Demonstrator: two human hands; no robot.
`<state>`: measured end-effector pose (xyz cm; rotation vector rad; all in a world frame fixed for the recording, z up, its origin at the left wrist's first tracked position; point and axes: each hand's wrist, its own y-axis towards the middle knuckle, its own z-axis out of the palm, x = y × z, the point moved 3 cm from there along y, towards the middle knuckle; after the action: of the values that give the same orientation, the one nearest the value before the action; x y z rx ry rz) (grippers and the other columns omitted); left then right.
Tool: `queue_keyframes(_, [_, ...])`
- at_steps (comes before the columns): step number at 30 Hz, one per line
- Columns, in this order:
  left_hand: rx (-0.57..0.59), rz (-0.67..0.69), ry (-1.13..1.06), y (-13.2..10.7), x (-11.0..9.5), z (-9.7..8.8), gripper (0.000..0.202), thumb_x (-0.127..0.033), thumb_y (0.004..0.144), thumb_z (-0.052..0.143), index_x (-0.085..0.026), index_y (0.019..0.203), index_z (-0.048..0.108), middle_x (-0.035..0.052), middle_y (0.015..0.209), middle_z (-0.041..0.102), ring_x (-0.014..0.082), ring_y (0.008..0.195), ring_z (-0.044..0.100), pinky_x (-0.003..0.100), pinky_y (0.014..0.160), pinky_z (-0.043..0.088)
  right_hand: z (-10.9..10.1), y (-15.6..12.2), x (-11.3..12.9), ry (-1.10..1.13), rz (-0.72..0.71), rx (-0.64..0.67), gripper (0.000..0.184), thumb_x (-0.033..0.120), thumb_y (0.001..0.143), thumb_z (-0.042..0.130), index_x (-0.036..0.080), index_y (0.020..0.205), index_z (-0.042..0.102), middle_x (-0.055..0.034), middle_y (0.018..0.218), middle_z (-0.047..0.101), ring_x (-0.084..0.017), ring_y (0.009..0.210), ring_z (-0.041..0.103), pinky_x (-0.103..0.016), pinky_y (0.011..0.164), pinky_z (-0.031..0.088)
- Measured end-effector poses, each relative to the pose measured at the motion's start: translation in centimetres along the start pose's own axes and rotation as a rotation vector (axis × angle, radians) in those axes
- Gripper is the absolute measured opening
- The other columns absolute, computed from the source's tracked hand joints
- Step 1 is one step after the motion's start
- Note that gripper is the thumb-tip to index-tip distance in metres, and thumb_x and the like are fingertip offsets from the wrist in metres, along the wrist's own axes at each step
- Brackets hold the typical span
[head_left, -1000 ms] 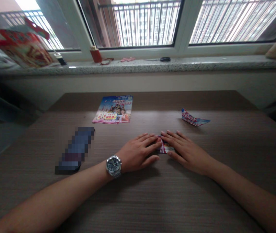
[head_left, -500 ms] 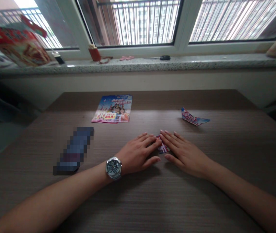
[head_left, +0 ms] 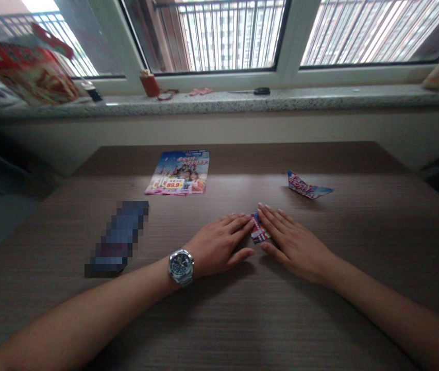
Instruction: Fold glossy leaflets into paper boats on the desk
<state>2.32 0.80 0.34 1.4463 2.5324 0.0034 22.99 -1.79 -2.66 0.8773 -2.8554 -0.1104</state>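
Note:
A small folded piece of printed paper (head_left: 258, 233) lies on the table between my hands, partly covered by fingers. My left hand (head_left: 221, 242), with a metal watch (head_left: 181, 267) on its wrist, rests flat, its fingertips at the paper's left edge. My right hand (head_left: 292, 242) lies flat with fingers stretched out over the paper's right part. Farther right stands a folded paper boat (head_left: 307, 188) of the same kind of colourful print. A stack of printed flyers (head_left: 179, 172) sits at the back left.
Left of my forearm lies a dark, blurred-out flat object (head_left: 121, 237) on the wooden table (head_left: 219, 319). Along the stone windowsill (head_left: 127, 107) are a red packaged bag (head_left: 37, 74), a small red container (head_left: 149, 84), pink pieces (head_left: 201, 91) and a dark-handled tool (head_left: 261, 91).
My hands have parted slightly, my right fingers shifting a little right and up, so more of the folded paper shows between them. The boat and flyers stay in place.

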Motion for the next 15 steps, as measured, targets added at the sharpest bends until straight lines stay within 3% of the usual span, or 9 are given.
queue_keyframes(15, [-0.022, 0.004, 0.002, 0.08, 0.1, 0.02, 0.061, -0.049, 0.103, 0.042, -0.013, 0.152, 0.037, 0.0129, 0.154, 0.044, 0.0263, 0.142, 0.042, 0.04, 0.122, 0.031, 0.32, -0.22, -0.34, 0.052, 0.038, -0.048, 0.069, 0.048, 0.104, 0.036, 0.017, 0.161, 0.015, -0.0113, 0.166, 0.022, -0.023, 0.153, 0.021, -0.047, 0.124, 0.026])
